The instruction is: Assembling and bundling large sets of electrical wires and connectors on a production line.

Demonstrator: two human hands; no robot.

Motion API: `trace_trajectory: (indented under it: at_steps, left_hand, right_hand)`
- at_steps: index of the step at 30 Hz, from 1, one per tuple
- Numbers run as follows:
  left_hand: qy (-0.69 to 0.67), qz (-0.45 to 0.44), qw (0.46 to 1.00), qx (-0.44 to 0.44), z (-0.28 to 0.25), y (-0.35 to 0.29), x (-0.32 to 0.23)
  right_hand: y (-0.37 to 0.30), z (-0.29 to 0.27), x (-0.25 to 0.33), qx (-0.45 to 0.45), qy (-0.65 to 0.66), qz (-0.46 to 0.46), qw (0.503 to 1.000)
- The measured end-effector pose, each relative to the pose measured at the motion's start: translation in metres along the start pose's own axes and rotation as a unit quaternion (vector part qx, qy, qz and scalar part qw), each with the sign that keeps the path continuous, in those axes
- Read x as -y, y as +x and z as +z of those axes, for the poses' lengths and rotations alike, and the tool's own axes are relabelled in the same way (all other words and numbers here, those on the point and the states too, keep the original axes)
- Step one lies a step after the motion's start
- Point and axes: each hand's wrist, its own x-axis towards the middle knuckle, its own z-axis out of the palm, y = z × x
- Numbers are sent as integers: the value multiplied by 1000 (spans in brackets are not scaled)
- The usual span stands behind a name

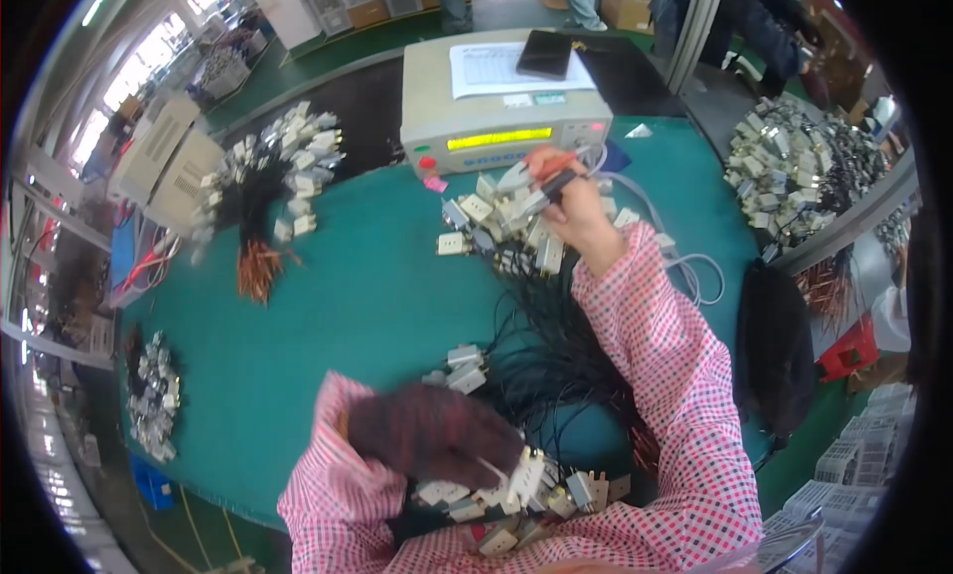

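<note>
My left hand, in a dark glove, is closed on a white plug connector above a cluster of similar plugs at the near edge. Farther up, the bare fingers of my right hand are closed round a red and a black pen-like probe. The tips point left over a pile of white plug connectors, close in front of the tester. Black cables run from that pile toward me, between my arms. Two more plugs lie beyond my left hand.
The beige tester with a lit yellow display stands at the back, bearing papers and a dark phone-like slab. Cable bundles lie at the left, near left edge and far right. A grey cord loops right of my wrist.
</note>
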Motion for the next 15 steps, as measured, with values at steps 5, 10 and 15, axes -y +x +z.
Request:
trace_trajectory:
  at_steps: [5,10,15]
  left_hand:
    - [-61,-293,811,-502,-56,-30,52]
    - [258,-367,698,-558,-44,-12,100]
    - [-140,-108,704,-688,-20,-37,111]
  right_hand:
    - [7,44,-29,4,-129,17,992]
    - [14,30,-45,11,-183,-131,974]
    - [3,52,-29,-7,-148,-31,989]
